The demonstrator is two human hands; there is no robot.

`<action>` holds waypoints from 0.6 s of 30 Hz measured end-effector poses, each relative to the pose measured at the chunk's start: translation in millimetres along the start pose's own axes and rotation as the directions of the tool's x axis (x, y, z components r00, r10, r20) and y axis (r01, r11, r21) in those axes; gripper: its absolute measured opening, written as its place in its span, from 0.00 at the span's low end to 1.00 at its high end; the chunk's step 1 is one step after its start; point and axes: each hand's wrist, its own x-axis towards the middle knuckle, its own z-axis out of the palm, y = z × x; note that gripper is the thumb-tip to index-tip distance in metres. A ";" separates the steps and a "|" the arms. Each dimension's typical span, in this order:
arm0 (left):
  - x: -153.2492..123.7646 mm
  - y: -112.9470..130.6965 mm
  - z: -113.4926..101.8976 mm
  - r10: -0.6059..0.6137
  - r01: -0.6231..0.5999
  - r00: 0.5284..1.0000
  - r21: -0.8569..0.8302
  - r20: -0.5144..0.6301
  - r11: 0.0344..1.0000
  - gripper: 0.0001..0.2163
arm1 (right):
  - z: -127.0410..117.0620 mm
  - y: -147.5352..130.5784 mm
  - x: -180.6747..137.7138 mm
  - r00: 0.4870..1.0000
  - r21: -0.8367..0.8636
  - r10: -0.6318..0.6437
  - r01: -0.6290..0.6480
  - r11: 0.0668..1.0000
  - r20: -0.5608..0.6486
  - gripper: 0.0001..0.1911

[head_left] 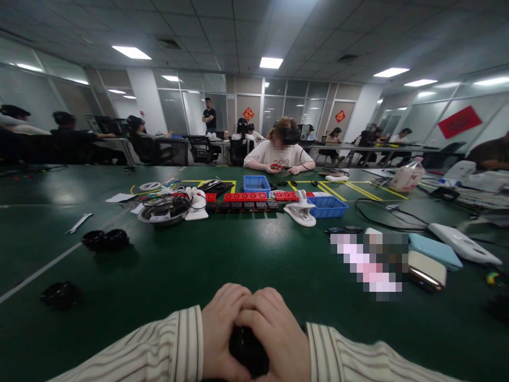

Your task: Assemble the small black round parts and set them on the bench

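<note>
At the near edge of the green table, my left hand (pixel 223 331) and my right hand (pixel 276 331) are closed together around a glossy black object (pixel 248 350). Their fingers meet over its top, and most of it is hidden, so its exact kind does not show. To the left lie a pair of shiny black ring-like coils (pixel 105 240) and another black coil (pixel 60 295), both apart from my hands.
Ahead stand a metal bowl (pixel 165 212) of cables, red socket strips (pixel 244 197), a white clip stand (pixel 301 212) and a blue bin (pixel 328 207). A wrench (pixel 78 223) lies left; a light-blue case (pixel 435 250) lies right. Someone sits opposite (pixel 278 151).
</note>
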 end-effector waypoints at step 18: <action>4.1 -3.2 -5.5 0.024 -0.018 0.987 -0.036 0.157 0.999 0.24 | 9.7 13.4 -4.0 0.933 -0.027 -0.315 0.324 0.946 0.173 0.11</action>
